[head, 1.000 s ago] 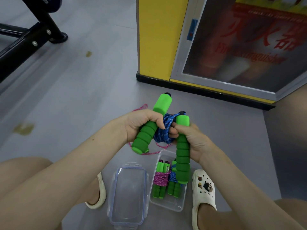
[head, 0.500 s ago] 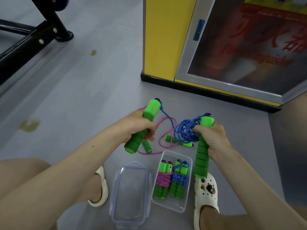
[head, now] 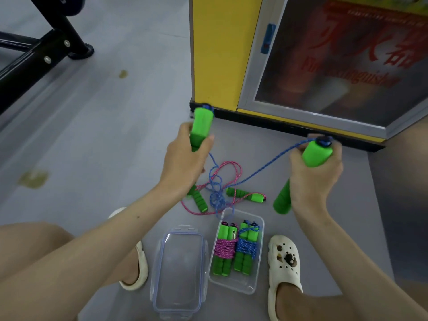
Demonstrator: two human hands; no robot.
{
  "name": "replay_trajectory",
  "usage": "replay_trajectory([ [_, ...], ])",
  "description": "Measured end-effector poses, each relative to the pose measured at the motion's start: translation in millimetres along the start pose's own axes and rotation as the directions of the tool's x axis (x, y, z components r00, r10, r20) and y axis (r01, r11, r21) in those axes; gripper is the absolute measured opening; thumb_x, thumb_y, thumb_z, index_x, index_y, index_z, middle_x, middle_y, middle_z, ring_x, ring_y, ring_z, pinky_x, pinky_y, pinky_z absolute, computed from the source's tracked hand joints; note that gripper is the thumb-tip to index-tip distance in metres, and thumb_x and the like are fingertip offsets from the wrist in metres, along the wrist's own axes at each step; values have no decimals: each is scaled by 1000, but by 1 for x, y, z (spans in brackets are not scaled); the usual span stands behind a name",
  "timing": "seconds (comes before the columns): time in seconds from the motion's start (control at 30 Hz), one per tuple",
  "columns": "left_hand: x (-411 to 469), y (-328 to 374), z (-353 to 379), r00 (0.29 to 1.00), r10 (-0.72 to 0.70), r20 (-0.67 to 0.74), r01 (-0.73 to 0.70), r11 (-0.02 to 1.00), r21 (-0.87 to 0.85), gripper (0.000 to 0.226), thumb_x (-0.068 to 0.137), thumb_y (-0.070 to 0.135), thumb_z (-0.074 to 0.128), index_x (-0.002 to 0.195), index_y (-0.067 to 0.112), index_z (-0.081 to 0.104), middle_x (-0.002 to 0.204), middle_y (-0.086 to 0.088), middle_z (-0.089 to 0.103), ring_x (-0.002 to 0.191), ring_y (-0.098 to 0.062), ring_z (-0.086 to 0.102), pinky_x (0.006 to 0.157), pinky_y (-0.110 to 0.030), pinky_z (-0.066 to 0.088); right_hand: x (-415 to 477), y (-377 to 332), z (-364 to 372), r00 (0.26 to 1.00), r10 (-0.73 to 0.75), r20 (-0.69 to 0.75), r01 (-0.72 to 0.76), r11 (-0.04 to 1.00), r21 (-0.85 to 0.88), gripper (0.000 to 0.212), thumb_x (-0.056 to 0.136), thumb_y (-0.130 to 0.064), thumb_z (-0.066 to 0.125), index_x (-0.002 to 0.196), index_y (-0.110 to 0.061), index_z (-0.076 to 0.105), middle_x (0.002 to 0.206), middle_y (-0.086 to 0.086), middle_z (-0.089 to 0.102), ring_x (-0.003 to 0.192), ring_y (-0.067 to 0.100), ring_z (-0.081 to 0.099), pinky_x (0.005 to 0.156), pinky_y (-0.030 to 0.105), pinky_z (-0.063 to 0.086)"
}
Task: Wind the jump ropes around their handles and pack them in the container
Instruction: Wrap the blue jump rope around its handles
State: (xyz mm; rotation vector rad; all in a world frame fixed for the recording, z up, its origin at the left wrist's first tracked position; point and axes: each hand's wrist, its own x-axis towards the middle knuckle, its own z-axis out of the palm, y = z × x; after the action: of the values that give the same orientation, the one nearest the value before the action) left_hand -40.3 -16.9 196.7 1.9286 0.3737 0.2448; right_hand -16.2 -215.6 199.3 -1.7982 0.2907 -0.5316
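on the floor nearest the person, between a pale slipper and a white clog, a clear lid lies flat just beside an open clear container. inside the container sit two finished bundles side by side, a pink-wound one on the left and a blue-wound one on the right, each with green handles.

just beyond the container, a loose pink rope sprawls on the floor with its two green handles lying apart.

above that tangle the hands are held well apart. the left hand grips one green handle upright, fingers wrapped round it. the right hand is curled round the other handle, which tilts with its cap end away from the person. the blue rope runs from the right handle's cap down into loops hanging over the pink rope, then up to the left hand.

farther off stand a yellow cabinet and a black metal frame.
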Motion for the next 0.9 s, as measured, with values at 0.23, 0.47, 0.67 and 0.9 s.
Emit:
replay_trajectory([
  [0.23, -21, -20, 23, 882, -355, 310, 288, 927, 241, 30, 94, 42, 54, 104, 15, 50, 70, -5, 54, 52, -21, 55, 51, -30, 50, -26, 9, 4, 579, 599, 553, -542, 790, -288, 22, 84, -28, 70, 79, -12, 55, 64, 11, 57, 42, 15, 48, 43, 25, 43],
  [0.47, -28, 2, 21, 973, -97, 210, 99, 995, 0, 21, 95, 42, 52, 94, 22, 47, 68, -9, 54, 48, -23, 54, 44, -34, 46, -9, 0, 4, 660, 555, 507, -547, 817, -182, 37, 91, -48, 54, 97, -12, 53, 68, 11, 60, 45, 16, 54, 46, 26, 46],
  [0.67, -38, -3, 32, 852, -333, 403, 333, 940, 73, 25, 95, 48, 50, 87, 24, 49, 73, -9, 61, 48, -15, 54, 48, -25, 45, -27, 10, 8, 301, 720, 625, -740, 589, -323, 44, 88, -46, 58, 95, -2, 61, 60, 11, 59, 41, 16, 52, 42, 23, 45],
  [0.9, -41, 9, 35, 830, -280, 482, 329, 944, -19, 21, 97, 39, 50, 95, 18, 51, 71, -5, 59, 42, -12, 54, 41, -23, 45, -26, 5, 15, 589, 587, 556, -651, 752, -103, 37, 89, -38, 61, 76, -3, 64, 58, 8, 61, 47, 20, 57, 57, 34, 51],
])
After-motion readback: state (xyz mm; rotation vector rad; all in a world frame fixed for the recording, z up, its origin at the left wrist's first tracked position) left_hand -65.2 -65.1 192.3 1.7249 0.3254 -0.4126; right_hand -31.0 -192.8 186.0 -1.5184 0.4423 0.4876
